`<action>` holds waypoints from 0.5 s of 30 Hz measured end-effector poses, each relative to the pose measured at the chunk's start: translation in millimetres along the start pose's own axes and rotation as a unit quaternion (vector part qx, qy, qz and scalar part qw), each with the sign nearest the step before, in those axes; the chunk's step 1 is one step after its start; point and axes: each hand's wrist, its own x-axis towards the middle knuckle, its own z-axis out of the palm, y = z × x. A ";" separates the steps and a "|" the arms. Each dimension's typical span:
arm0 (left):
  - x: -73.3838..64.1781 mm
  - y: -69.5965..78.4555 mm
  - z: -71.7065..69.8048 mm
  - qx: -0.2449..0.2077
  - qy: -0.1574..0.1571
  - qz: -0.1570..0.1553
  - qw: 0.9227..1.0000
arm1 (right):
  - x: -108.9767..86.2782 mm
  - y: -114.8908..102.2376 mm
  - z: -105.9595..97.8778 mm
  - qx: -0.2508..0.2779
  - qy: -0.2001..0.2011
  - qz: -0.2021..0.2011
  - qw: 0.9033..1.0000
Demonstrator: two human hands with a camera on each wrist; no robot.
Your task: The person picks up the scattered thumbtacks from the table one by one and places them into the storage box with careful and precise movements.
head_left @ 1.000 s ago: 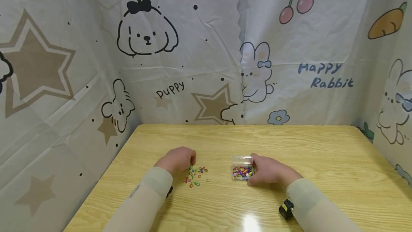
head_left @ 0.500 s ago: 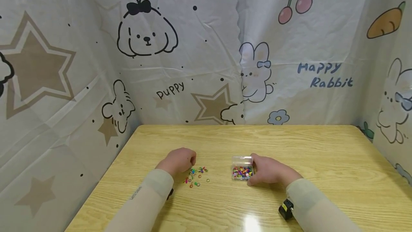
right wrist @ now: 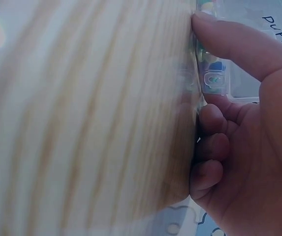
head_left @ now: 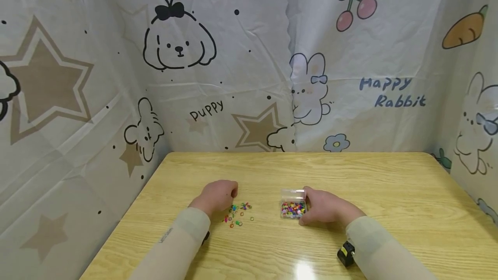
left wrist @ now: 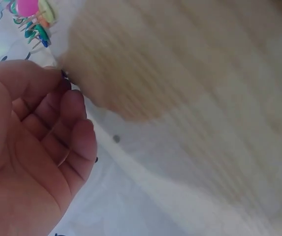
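Across the counter (head_left: 272, 249), little has moved since a second ago, just the left sleeve (head_left: 177, 239) slightly. The right hand's (head_left: 323, 205) fingers grip a clear open box (head_left: 293, 194) of colourful pieces (head_left: 293, 209); the left hand's (head_left: 218, 194) curl beside scattered trinkets (head_left: 238, 223), though whether pinching one I can't tell.

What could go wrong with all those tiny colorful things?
The small clear box has its lid open, so if the right hand holding it tips it, the tiny pieces inside might spill. Also, loose pieces lie scattered on the table right beside the left hand, which could accidentally brush some away.
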 end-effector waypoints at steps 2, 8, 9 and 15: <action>0.5 1.0 -2.0 -0.003 -0.007 -0.004 1.000 | 0.3 0.5 -0.6 0.001 0.001 0.000 1.000; 2.9 -0.6 -3.8 -0.006 -0.018 -0.007 1.000 | 1.4 2.7 -1.7 0.002 0.002 -0.004 1.000; 3.1 -1.2 -3.5 -0.008 -0.018 -0.005 1.000 | 1.5 2.9 -1.5 0.003 0.002 -0.004 1.000; 3.1 -0.7 -0.1 -0.018 -0.025 -0.002 1.000 | 1.1 2.9 -0.1 0.003 0.002 -0.005 1.000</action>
